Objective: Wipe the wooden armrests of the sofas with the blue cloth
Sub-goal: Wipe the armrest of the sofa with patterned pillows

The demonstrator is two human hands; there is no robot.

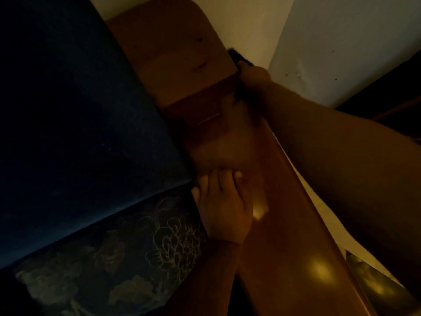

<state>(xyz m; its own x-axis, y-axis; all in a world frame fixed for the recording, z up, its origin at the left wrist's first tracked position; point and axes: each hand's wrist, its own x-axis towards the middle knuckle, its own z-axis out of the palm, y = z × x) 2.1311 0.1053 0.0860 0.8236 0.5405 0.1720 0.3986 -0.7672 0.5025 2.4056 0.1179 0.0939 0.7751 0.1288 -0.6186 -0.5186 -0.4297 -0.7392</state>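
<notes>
The view is very dim. A glossy wooden armrest [284, 224] runs from the lower right up to a wooden back post [173, 65]. My right hand [254, 79] reaches in from the right and is closed on the dark blue cloth [238, 57], pressing it against the outer side of the post where the post meets the armrest. Only dark bits of the cloth show above and below the fingers. My left hand [224, 208] sits on the armrest's inner edge, fingers curled over the top and thumb down the side by the cushion.
The sofa's dark blue back cushion [79, 122] fills the left, with a floral seat cushion [127, 258] below it. A pale wall [341, 42] stands behind the post, and pale floor [323, 201] shows to the right of the armrest.
</notes>
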